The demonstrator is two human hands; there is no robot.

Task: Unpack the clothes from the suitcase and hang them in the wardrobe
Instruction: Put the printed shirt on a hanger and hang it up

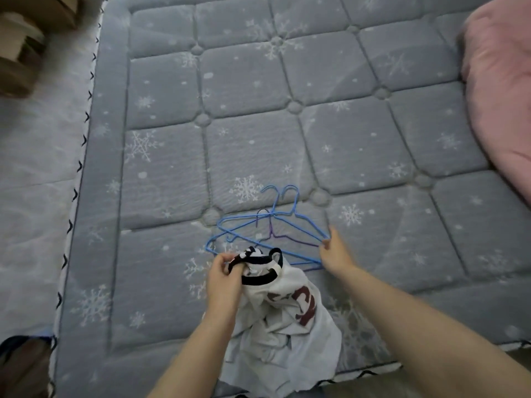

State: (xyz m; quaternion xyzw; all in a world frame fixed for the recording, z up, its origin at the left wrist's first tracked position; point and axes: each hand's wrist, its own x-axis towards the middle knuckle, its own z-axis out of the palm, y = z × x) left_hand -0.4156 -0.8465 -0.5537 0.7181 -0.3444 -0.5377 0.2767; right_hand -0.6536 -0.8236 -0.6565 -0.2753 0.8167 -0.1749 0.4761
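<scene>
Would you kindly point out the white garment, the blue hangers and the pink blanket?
white garment (pixel 287 326), head view, printed front.
blue hangers (pixel 290 225), head view, upper wire arm.
pink blanket (pixel 502 96), head view, its middle.

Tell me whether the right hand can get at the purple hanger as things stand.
Probably yes. The right hand already pinches the hanger pile's right end, where the purple hanger lies tangled among the blue hangers; those may come along.

Wire hangers (pixel 267 225): at least 3 in one overlapping pile, near centre, 2 blue and 1 purple, exact count unclear | white garment (pixel 287 317) with black trim: 1, near | hands: 2 | grey quilted mattress (pixel 258 110): 1 | pink bedding (pixel 500 90): 1, far right | brown furniture piece (pixel 26 41): 1, far left
</scene>
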